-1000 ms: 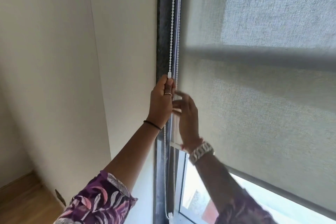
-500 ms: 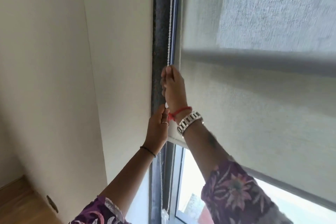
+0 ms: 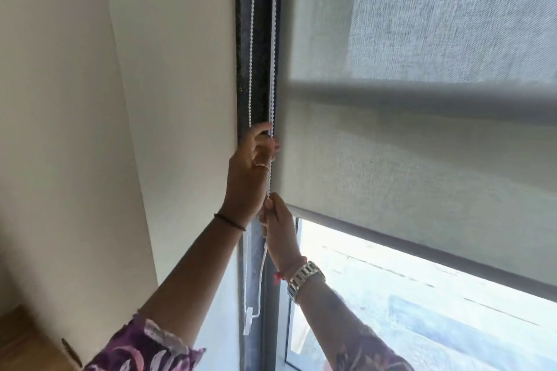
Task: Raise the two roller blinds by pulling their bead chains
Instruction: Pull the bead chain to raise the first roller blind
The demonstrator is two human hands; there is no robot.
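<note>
Gripping the white beaded chain (image 3: 273, 54), left hand (image 3: 250, 173) above right hand (image 3: 278, 232), beside woven grey blind (image 3: 407, 166)

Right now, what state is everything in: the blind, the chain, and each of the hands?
roller blind: partly raised, its bottom bar clear of the lower glass.
bead chain: taut above the hands, slack loop below.
left hand: upper, fingers curled round the chain.
right hand: lower, gripping the same strand.
window: lower part uncovered, daylight showing.
chain clip: hanging at the bottom of the loop.
</note>
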